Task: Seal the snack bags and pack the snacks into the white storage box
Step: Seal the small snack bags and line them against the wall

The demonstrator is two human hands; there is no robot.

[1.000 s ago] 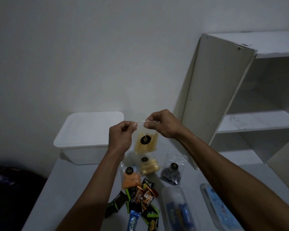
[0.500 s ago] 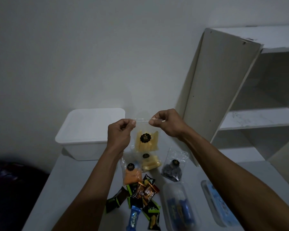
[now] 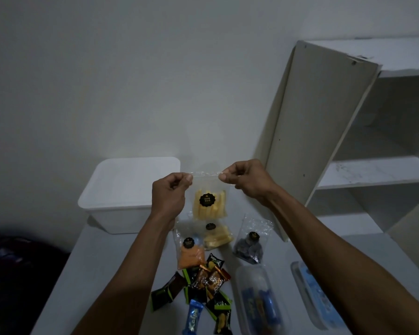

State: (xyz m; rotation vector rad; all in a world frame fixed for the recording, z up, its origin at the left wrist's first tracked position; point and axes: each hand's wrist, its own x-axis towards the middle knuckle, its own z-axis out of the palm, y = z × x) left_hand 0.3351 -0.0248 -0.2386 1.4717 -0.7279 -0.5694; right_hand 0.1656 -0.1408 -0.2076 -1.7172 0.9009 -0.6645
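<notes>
Fingertips of our left hand (image 3: 169,197) and right hand (image 3: 244,178) pinch the two top corners of a clear snack bag (image 3: 209,201), which hangs between them in the air, above the table (image 3: 102,274). Bag holds pale yellow sticks and bears a round black label. We cannot tell whether its top strip is closed.

Below it on the table: a second bag of yellow sticks (image 3: 217,235), a bag of orange snack (image 3: 190,255) just left of that, a bag of dark pieces (image 3: 250,245) to the right. Nearer us, a heap of small wrapped snacks (image 3: 203,288); right of the heap, two clear plastic containers (image 3: 259,301).

White storage box (image 3: 128,194) stands far left on the table, lid on. White shelf unit (image 3: 348,141) at right.
</notes>
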